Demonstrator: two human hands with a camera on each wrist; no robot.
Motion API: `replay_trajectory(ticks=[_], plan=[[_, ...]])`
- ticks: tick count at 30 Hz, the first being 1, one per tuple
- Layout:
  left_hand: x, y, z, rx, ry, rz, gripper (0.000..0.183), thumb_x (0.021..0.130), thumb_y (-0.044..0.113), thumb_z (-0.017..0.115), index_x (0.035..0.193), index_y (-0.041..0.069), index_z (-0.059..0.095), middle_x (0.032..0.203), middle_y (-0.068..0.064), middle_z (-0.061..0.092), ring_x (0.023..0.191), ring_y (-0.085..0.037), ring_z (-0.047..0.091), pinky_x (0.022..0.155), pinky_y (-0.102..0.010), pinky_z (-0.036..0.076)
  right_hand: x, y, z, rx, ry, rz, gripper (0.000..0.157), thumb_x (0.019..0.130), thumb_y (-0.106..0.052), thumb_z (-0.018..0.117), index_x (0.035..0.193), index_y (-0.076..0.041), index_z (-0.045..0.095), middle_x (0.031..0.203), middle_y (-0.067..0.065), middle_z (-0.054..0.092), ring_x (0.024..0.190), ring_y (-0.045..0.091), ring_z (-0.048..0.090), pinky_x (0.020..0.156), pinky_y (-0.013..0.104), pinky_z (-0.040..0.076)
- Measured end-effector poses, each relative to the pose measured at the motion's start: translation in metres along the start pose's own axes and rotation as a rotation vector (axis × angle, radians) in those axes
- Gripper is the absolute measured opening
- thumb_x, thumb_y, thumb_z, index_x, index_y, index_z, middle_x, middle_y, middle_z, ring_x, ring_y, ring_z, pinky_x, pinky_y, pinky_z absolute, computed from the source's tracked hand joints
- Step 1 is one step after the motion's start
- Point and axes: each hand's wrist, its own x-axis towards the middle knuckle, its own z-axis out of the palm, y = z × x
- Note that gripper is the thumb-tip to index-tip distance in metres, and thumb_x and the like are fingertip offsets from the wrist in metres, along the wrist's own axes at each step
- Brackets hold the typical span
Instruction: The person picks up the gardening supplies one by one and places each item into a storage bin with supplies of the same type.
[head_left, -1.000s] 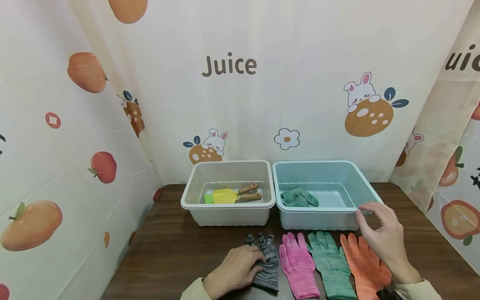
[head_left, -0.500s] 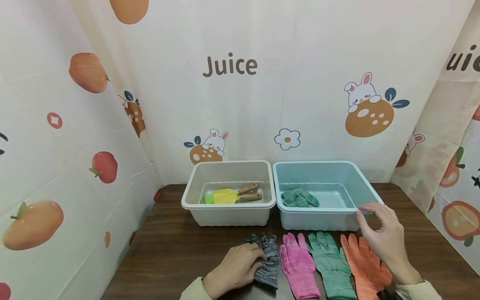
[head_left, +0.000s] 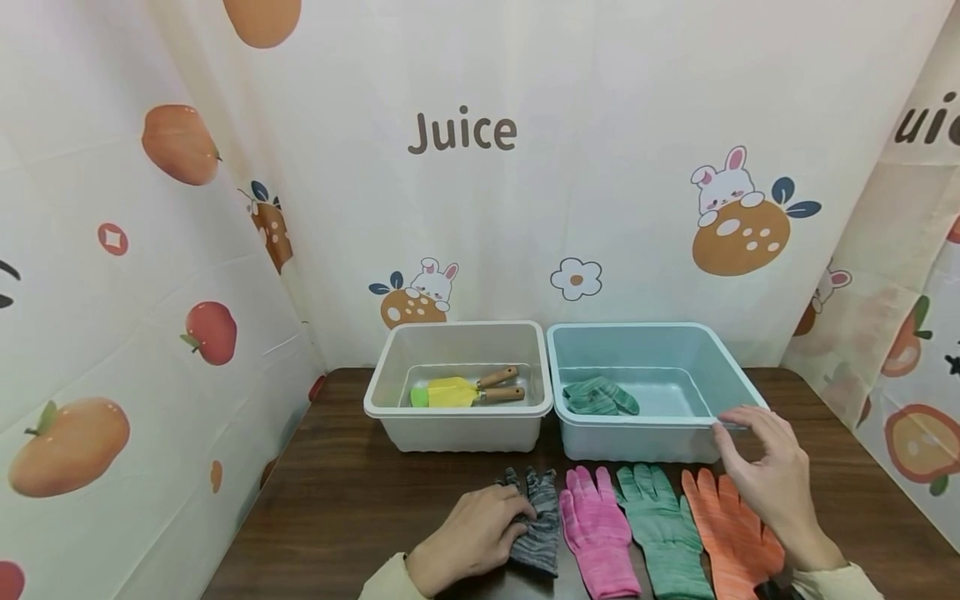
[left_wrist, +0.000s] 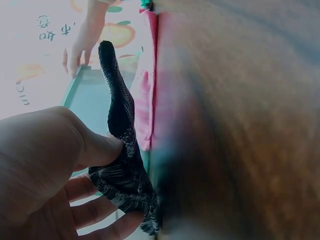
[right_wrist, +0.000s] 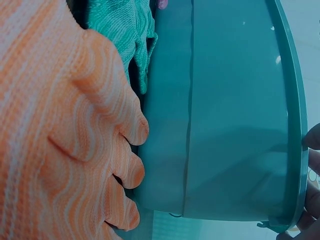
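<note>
My left hand lies over the black-and-grey knit glove on the table. In the left wrist view, its thumb and fingers pinch this glove, part of which stands up off the surface. My right hand is at the front right corner of the light blue bin, thumb against the outside and fingers over the rim. Below that hand lies an orange glove. Left of it are a green glove and a pink glove, flat with fingers toward the bins.
Inside the blue bin is a bunched green striped glove. Beside it stands a beige bin with small yellow-green, wooden-handled garden tools. Both bins back onto a printed curtain. The brown table extends left of the gloves.
The black-and-grey glove's fingers have shifted slightly right and bunched under my left hand. My right hand stays at the blue bin's corner.
</note>
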Motion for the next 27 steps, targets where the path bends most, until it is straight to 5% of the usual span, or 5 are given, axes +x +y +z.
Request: replay_trajectory(ticks=[22,27], plan=[[0.007,0.005,-0.009,-0.051,0.046,0.004,0.015,0.102,0.020,0.072,0.116,0.022,0.077,0.107,0.010,0.072,0.100,-0.001,0.066,0.086,-0.023,0.059,-0.001,0.003,0.002,0.022,0.018,0.004,0.026,0.081,0.009,0.082,0.103,-0.003,0.079,0.110,0.010,0.071,0.125,-0.012,0.045,0.108,0.006,0.028],[0.007,0.008,-0.009,-0.029,0.065,0.019,0.015,0.102,0.020,0.071,0.116,0.022,0.077,0.114,0.008,0.075,0.113,-0.007,0.070,0.095,-0.028,0.060,-0.001,0.003,0.003,0.028,0.020,0.000,0.025,0.081,0.009,0.082,0.103,-0.003,0.079,0.110,0.007,0.070,0.125,-0.012,0.046,0.108,0.006,0.028]])
